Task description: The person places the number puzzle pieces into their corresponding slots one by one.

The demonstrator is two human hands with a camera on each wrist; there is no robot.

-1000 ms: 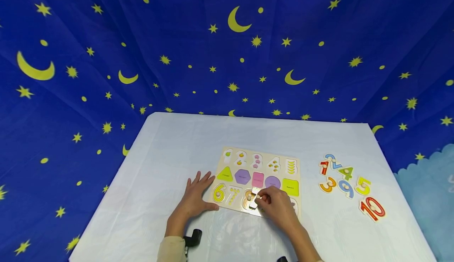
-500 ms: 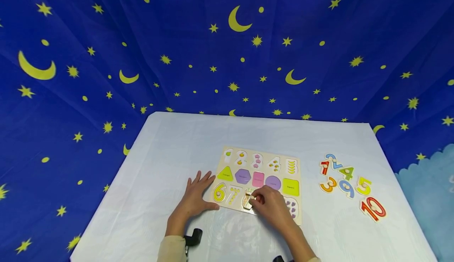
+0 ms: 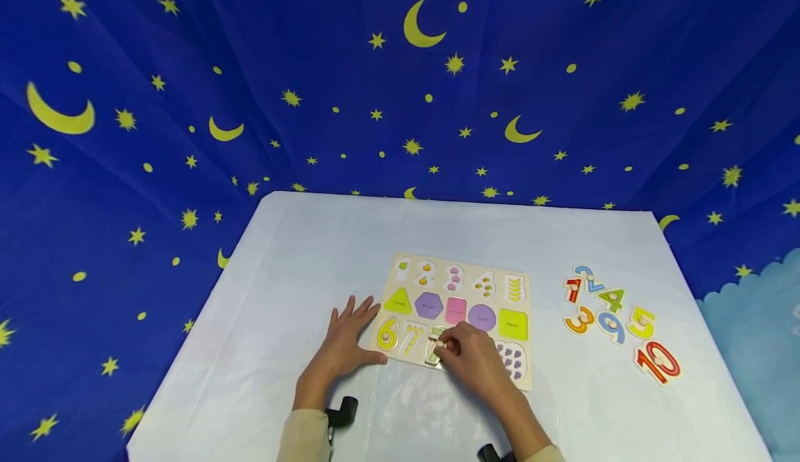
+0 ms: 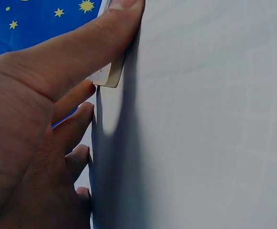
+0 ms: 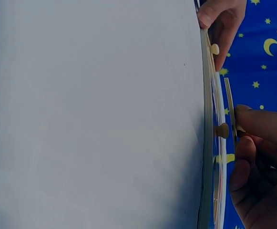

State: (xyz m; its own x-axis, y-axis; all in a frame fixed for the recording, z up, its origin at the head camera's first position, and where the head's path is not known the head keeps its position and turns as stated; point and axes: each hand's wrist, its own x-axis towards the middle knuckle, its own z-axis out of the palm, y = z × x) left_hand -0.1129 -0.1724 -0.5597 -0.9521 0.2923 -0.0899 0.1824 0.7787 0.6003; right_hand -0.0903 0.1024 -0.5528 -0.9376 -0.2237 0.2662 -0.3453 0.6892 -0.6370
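Note:
A wooden puzzle board [image 3: 462, 260] with number recesses and coloured shapes lies on the table. My left hand [image 3: 344, 344] is spread beside its left edge, the thumb touching the board's lower left corner. My right hand [image 3: 471, 358] pinches a number puzzle piece [image 3: 434, 355] over the board's lower row. In the right wrist view this thin piece [image 5: 229, 98] is edge-on and clear of the board, above a round knob [image 5: 222, 130]. Fingers and glare obscure which number it bears. A yellow number 6 piece [image 3: 387, 335] sits in the lower left recess.
Loose number pieces lie right of the board: a red 1 [image 3: 572, 290], blue 2 [image 3: 588, 278], green 4 [image 3: 612, 300], orange 3 [image 3: 580, 320], blue 9 [image 3: 610, 327], yellow 5 [image 3: 641, 322] and red 10 [image 3: 657, 363]. A starry blue cloth [image 3: 350, 52] hangs behind the white table [image 3: 312, 240].
My right hand has shifted slightly left with the pinched piece, whose tilt has changed; the recess with purple fruit at the lower right now shows more. The left hand stays put.

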